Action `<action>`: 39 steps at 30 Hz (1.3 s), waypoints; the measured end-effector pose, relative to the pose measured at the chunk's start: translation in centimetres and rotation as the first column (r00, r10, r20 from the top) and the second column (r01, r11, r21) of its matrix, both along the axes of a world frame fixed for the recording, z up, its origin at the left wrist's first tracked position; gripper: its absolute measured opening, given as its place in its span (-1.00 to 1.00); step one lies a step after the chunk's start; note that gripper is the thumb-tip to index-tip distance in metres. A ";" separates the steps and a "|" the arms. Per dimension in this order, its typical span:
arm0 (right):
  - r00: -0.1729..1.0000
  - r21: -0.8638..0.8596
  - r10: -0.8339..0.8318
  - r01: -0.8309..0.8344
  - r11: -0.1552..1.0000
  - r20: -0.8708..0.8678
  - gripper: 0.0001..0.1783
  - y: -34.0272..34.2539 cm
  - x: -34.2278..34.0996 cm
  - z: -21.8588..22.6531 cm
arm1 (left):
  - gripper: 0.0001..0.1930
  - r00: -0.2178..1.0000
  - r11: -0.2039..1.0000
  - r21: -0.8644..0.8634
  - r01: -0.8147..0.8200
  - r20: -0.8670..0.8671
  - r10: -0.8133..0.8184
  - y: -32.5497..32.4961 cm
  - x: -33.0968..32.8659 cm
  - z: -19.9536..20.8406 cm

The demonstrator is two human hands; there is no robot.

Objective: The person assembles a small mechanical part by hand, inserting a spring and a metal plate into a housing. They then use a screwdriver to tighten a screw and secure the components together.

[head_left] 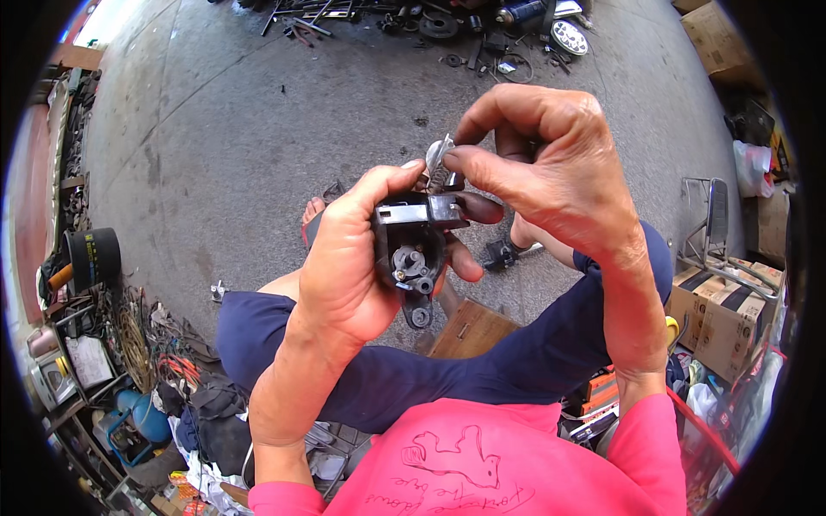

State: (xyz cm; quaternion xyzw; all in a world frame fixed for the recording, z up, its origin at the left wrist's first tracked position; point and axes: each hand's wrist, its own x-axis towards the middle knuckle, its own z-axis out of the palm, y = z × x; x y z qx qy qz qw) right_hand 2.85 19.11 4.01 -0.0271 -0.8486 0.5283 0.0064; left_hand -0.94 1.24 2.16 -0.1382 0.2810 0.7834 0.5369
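My left hand (335,267) is wrapped round a black mechanical housing (417,254), held up over my lap. A bright metal plate (404,213) crosses its upper part, and a round grey metal mechanism (411,265) shows in the recess below. From the top sticks a small coil spring (438,178) beside a thin, shiny metal piece (439,153). Thumb and forefinger of my right hand (551,168) pinch at the edge of that shiny piece. My left thumb lies against its near side. Where the piece joins the housing is hidden by fingers.
A wooden block (471,331) stands between my legs. Loose metal parts (439,27) lie on the floor ahead. Cables and rags (185,361) crowd the left side. Cardboard boxes (723,314) and a metal-framed folding chair (714,224) stand at the right.
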 end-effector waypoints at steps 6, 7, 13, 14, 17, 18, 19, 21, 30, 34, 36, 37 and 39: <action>0.989 -0.108 0.139 -0.142 0.984 -0.042 -0.82 -0.2 0.3 -0.8 | -0.63 1.000 1.000 -0.011 0.005 0.027 -0.005 -0.6 0.0 -0.5; 0.986 -0.105 0.159 -0.164 0.981 -0.050 -0.81 0.0 0.3 -0.9 | -0.63 1.000 1.000 -0.018 0.005 0.026 -0.004 -0.6 0.1 -0.5; 0.980 -0.031 0.199 -0.200 0.979 -0.026 -0.80 0.7 0.2 0.1 | -0.72 0.994 0.994 -0.104 -0.043 -0.103 0.032 -0.5 0.5 0.1; 0.979 -0.034 0.203 -0.204 0.978 -0.026 -0.80 0.7 0.2 0.2 | -0.73 0.993 0.995 -0.094 -0.042 -0.115 0.031 -0.5 0.4 0.2; 0.976 0.008 0.204 -0.204 0.979 -0.074 -0.80 0.5 0.2 0.4 | -0.72 0.988 0.996 -0.060 -0.063 -0.142 0.054 -0.4 0.5 0.3; 0.973 0.027 0.207 -0.206 0.978 -0.099 -0.79 0.5 0.3 0.4 | -0.71 0.985 0.997 -0.058 -0.052 -0.165 0.041 -0.4 0.5 0.4; 0.972 0.051 0.212 -0.208 0.977 -0.102 -0.78 0.5 0.3 0.4 | -0.71 0.983 0.997 -0.060 -0.050 -0.180 0.039 -0.5 0.5 0.4; 0.969 0.099 0.223 -0.213 0.972 -0.103 -0.77 0.5 0.4 0.6 | -0.70 0.978 0.997 -0.063 -0.048 -0.208 0.034 -0.6 0.5 0.3; 0.871 0.437 0.380 -0.224 0.871 -0.311 -0.75 0.2 0.9 0.7 | -0.75 0.959 0.988 -0.155 0.024 -0.274 -0.066 -0.7 0.6 0.4; 0.849 0.532 0.412 -0.192 0.825 -0.332 -0.72 0.1 1.0 0.7 | -0.73 0.964 0.989 -0.144 0.023 -0.258 -0.060 -0.6 0.8 -0.1; 0.835 0.553 0.423 -0.180 0.814 -0.351 -0.72 0.3 1.0 0.7 | -0.72 0.966 0.986 -0.169 0.005 -0.253 -0.048 -0.5 0.8 0.4; 0.824 0.568 0.440 -0.182 0.803 -0.358 -0.72 0.5 1.0 0.8 | -0.72 0.968 0.984 -0.181 -0.005 -0.249 -0.041 -0.4 0.8 0.7; 0.807 0.595 0.453 -0.163 0.787 -0.378 -0.72 0.5 1.1 0.7 | -0.71 0.974 0.981 -0.194 -0.005 -0.222 -0.039 -0.4 0.8 0.8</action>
